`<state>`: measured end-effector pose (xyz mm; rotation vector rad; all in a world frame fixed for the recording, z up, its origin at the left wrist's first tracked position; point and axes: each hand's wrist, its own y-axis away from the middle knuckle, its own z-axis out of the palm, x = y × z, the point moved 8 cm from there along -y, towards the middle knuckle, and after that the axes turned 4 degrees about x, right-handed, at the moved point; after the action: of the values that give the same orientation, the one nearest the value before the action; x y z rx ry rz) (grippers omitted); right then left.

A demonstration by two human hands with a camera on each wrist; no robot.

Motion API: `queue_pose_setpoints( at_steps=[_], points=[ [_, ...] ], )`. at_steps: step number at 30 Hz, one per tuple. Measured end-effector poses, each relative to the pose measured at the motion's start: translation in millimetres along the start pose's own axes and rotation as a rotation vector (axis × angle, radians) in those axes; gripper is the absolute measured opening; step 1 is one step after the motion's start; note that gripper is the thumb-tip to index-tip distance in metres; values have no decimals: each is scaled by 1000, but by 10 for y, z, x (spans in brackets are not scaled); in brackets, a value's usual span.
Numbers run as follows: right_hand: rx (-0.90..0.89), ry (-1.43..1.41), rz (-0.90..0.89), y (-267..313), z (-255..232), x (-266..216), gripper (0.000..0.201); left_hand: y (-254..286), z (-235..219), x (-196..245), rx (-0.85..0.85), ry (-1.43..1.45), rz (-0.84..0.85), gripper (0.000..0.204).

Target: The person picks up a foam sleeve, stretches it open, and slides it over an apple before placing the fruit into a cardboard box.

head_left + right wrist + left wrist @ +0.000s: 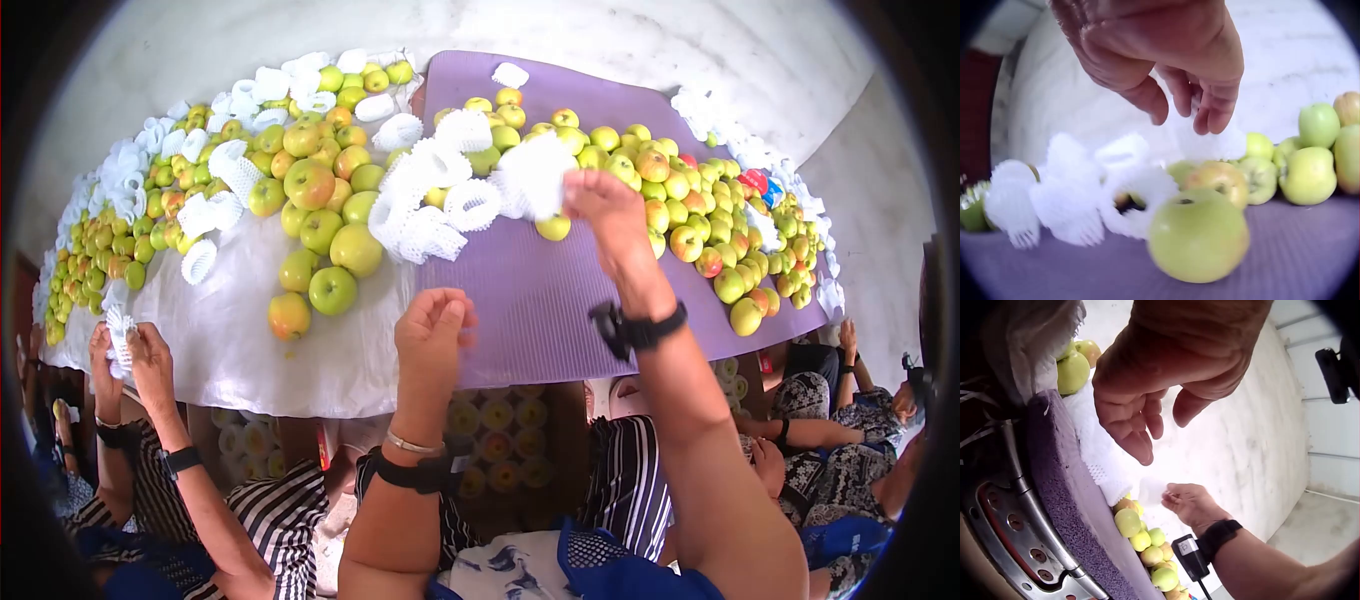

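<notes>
My right hand [612,212] is out over the purple mat and pinches a white foam fruit net [535,175], which is blurred in the head view. In the right wrist view the fingers [1213,103] point down above a green-yellow apple [1199,236] on the mat. To their left are several more foam nets [1072,200] in a heap. My left hand [432,345] hovers near the table's front edge, fingers loosely curled with nothing in them. Closest to it are the heaped nets [415,190] and a group of apples [333,290].
A purple ribbed mat [540,320] covers the right part of the table, pale sheeting [230,350] the left. Apples are piled on both sides. Below the front edge stands a box of wrapped apples [500,440]. At left, another person's hands [150,360] hold a foam net; more people sit right.
</notes>
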<state>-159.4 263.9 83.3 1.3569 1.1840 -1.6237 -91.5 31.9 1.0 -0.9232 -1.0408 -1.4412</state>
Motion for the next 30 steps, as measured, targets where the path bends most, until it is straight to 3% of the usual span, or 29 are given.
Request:
queue_pose_setpoints(
  at_steps=[3,5,8,14,16,18,19,21,23,26,30],
  points=[
    [-219,-458,376,708,93,177,10,17,100,27,-20,211,12,21],
    [-256,-532,455,984,113,377,11,38,235,19,-106,380,-31,24],
    [-270,-491,414,1104,160,507,14,122,450,-22,-232,358,-113,26],
    [-412,-310,295,1162,151,454,29,76,535,-83,-296,92,-8,31],
    [-414,-252,299,1169,72,579,35,39,576,-185,-364,136,27,30],
    [-346,-112,307,1158,8,506,31,23,635,-247,-391,-21,148,31],
    [-305,-71,320,1123,-58,595,28,43,640,-139,-330,-235,303,33],
    [-241,-49,219,1041,-201,716,27,83,696,-95,-266,-360,407,34],
    [-121,-5,79,941,-378,840,25,145,678,-21,-38,-434,611,28],
    [77,138,-222,862,-559,800,24,125,621,-21,107,-464,566,24],
    [51,225,-247,722,-812,1087,24,130,555,31,249,-522,618,24]
  ],
)
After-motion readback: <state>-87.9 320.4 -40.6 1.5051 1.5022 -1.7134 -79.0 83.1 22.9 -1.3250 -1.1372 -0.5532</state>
